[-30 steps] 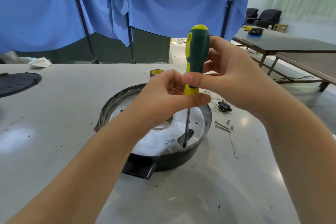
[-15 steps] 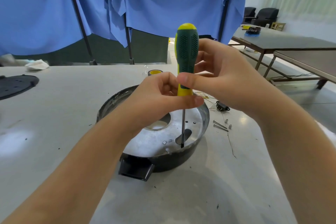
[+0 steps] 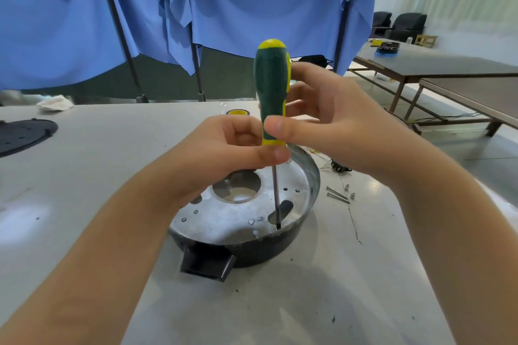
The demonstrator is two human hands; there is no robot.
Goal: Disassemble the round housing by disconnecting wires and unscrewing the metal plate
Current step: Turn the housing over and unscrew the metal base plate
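A round black housing (image 3: 260,255) with a rectangular tab at its front sits on the grey table. Inside it lies a shiny metal plate (image 3: 224,218) with a large centre hole and several small holes. A green and yellow screwdriver (image 3: 271,87) stands upright, its tip at the plate's near right rim. My left hand (image 3: 224,148) pinches the yellow base of the handle. My right hand (image 3: 330,126) wraps the handle from the right, thumb across the front. Thin loose wires (image 3: 322,158) trail off behind my right wrist.
Loose long screws and small spacers (image 3: 340,194) lie right of the housing, beside a small black connector (image 3: 340,166). A yellow tape roll (image 3: 238,112) sits behind my hands. A black perforated disc (image 3: 25,134) and a white rag (image 3: 54,103) are far left. Blue curtains hang behind; other tables stand right.
The view has shifted slightly, so the housing and screwdriver appear further left. My fingers have regripped around the handle; the tip stays at the same spot on the plate.
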